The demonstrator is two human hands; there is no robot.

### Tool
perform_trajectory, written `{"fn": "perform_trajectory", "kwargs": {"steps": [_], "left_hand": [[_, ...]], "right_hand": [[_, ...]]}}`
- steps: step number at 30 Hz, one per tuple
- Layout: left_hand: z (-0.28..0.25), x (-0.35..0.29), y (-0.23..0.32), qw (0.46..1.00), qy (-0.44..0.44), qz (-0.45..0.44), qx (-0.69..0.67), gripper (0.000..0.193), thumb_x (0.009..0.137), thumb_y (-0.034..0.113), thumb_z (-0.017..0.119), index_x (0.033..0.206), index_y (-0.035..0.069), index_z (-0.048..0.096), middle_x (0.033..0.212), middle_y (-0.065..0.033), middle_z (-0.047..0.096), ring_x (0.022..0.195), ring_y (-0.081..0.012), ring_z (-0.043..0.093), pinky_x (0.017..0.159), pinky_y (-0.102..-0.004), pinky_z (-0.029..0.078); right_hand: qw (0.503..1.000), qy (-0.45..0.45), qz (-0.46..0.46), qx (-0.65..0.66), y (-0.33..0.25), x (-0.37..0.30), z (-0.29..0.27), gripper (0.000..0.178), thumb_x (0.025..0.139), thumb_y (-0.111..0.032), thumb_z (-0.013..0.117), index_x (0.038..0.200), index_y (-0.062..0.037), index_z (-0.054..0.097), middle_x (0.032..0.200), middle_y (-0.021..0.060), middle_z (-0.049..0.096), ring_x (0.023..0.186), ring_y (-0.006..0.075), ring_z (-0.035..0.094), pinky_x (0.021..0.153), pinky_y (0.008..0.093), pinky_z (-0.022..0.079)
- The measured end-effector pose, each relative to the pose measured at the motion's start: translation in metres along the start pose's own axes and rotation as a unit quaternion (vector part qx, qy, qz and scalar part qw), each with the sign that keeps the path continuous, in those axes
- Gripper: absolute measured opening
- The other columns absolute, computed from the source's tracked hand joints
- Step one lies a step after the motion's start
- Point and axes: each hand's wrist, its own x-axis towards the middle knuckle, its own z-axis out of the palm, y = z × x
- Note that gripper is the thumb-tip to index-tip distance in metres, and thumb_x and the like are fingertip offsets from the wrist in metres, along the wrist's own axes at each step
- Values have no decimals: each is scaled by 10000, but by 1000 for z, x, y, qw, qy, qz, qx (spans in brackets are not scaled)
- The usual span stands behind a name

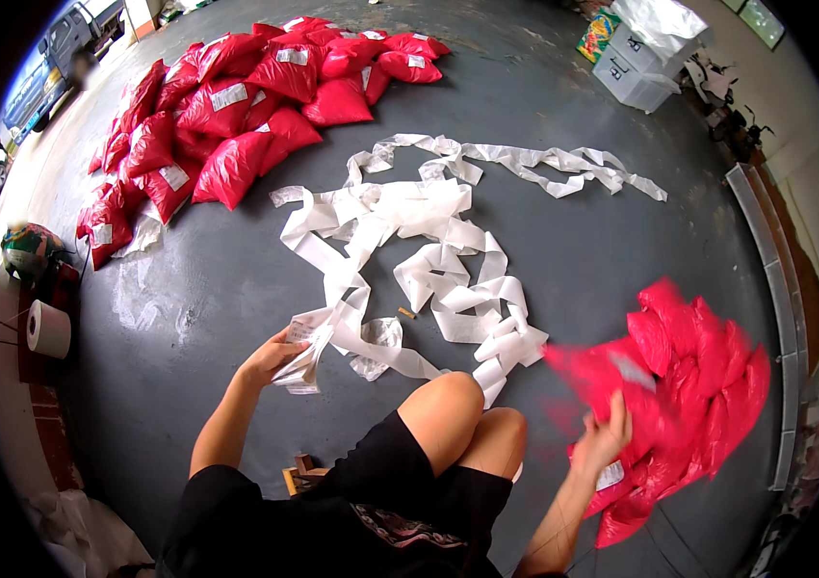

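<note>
My left hand [270, 360] is closed round a folded stack of white printed labels [305, 349]. From that stack a white strip seems to run on into the heap on the floor. My right hand [604, 438] pinches a red plastic mailing bag [594, 371], which is smeared by motion and has a whitish label patch on it. Right beside and under that bag lies a pile of red mailing bags [703, 385]. Between my hands, in front of my knees, a long tangle of white backing strip [409, 207] spreads over the floor.
Many labelled red parcels [265, 82] are heaped at the far left. Stacked plastic boxes [636, 72] stand at the far right. A white paper roll [48, 328] is by the left wall, and a grey ledge [766, 231] runs along the right. Part of a wooden stool [303, 474] shows beside me.
</note>
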Motion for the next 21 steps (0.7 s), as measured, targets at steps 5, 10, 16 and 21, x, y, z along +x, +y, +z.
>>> {"fn": "perform_trajectory", "kwargs": {"steps": [5, 10, 16, 21], "left_hand": [[36, -6, 6, 997, -36, 44, -53, 346, 842, 40, 572, 1175, 70, 480, 894, -50, 612, 704, -121, 616, 614, -258, 528], [34, -25, -3, 998, -24, 46, -38, 366, 828, 42, 595, 1175, 78, 485, 902, -47, 608, 734, -122, 612, 646, -265, 525], [40, -24, 6, 997, -55, 22, 38, 345, 822, 48, 609, 1149, 62, 501, 913, -46, 605, 754, -123, 604, 661, -266, 516], [104, 12, 11, 992, -81, 36, 87, 336, 840, 29, 567, 1166, 45, 489, 960, -64, 603, 794, -145, 603, 672, -280, 510]], "right_hand": [[874, -472, 69, -97, -15, 10, 203, 608, 924, -293, 470, 1346, 59, 210, 1206, 223, 503, 1086, 282, 533, 814, 328, 496], [679, -649, -196, -282, -43, -45, 183, 553, 885, -266, 544, 1314, 14, 337, 1135, 199, 572, 1028, 235, 583, 815, 321, 474], [859, -410, -68, -299, 5, 6, -22, 365, 883, -112, 539, 1221, 9, 475, 1084, 134, 600, 950, 164, 590, 816, 277, 470], [963, 17, 92, -252, 106, 40, -298, 322, 883, -199, 551, 1154, -26, 536, 922, 77, 621, 763, 99, 581, 622, 185, 443]]}}
